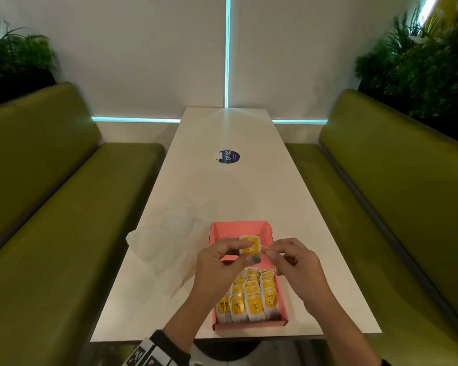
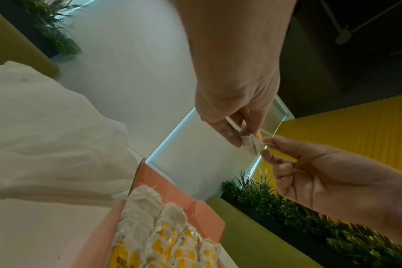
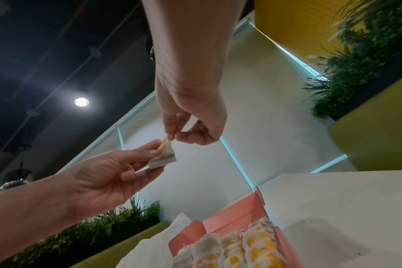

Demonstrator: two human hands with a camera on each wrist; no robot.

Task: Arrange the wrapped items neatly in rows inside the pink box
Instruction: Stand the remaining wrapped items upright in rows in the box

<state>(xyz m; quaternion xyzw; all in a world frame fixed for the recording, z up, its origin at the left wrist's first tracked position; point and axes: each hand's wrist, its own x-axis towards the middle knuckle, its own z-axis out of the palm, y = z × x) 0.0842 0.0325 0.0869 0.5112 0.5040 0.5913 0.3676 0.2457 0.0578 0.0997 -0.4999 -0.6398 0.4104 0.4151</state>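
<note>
A wrapped item (image 1: 251, 247), white with a yellow label, is pinched upright in my left hand (image 1: 242, 250) above the middle of the pink box (image 1: 238, 227). My right hand (image 1: 271, 253) pinches the thin string (image 1: 263, 247) that runs off the item's right side. The near half of the box holds neat rows of wrapped items (image 1: 251, 294); its far half shows bare pink floor. The left wrist view shows the item (image 2: 249, 143) between both sets of fingertips. The right wrist view has it (image 3: 162, 157) high over the box (image 3: 232, 219).
A crumpled white bag (image 1: 164, 244) lies on the white table (image 1: 222, 194) left of the box. A round blue sticker (image 1: 229, 156) sits farther up the table. Green benches (image 1: 50, 207) flank both sides, with plants behind them.
</note>
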